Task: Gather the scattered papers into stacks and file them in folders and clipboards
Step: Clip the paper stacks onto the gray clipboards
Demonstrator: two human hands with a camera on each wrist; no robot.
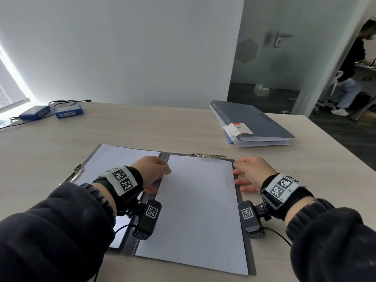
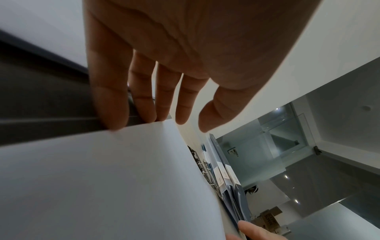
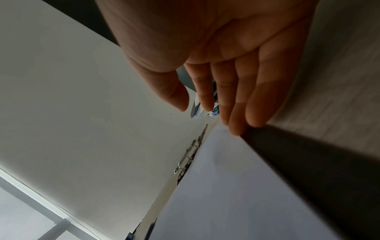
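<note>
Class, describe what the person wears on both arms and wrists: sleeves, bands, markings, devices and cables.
Both arms wear dark, puffy jacket sleeves with ribbed cuffs. Behind the left hand and the right hand each wrist carries a black strap with white blocks printed with black square-patterned tags. Below each wrist hangs a small black camera unit bearing a similar tag, with a thin black cable trailing off.

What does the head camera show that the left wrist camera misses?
Only the head view shows the right hand flat against the paper's right edge, two blue boxes at the table's far left, and a person beyond the doorway. Only the left wrist view shows the left hand's fingertips touching the sheet's edge from beneath. Both show the left hand, the white paper in the open folder, and the stacked blue folders.
</note>
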